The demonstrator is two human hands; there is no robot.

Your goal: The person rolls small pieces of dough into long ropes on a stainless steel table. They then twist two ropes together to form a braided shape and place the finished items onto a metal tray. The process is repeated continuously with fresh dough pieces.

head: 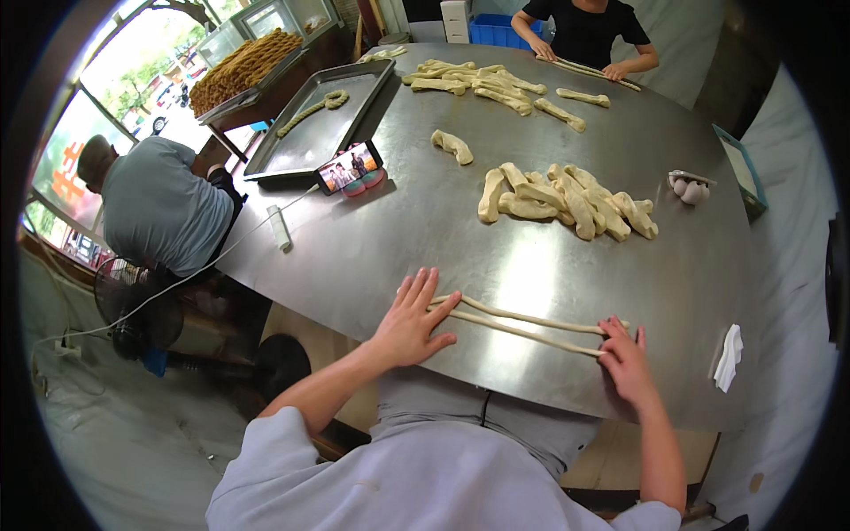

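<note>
A long thin dough rope (524, 330) lies in two nearly parallel strands on the steel table near its front edge. My left hand (415, 325) rests flat, fingers spread, over the strands' left end and hides it. At the other end, my right hand (624, 355) touches both strands with its fingertips, fingers apart. Beyond the hands lies a heap of short, thick dough pieces (564, 199), and one single dough piece (453, 147) sits farther back.
The steel table (372, 259) bears another dough heap (478, 83), a metal tray (302, 156) with a twisted dough rope (312, 113), a propped phone (350, 167) with a cable, and a white tissue (728, 358). A co-worker (588, 33) handles dough opposite; another person (166, 199) sits left.
</note>
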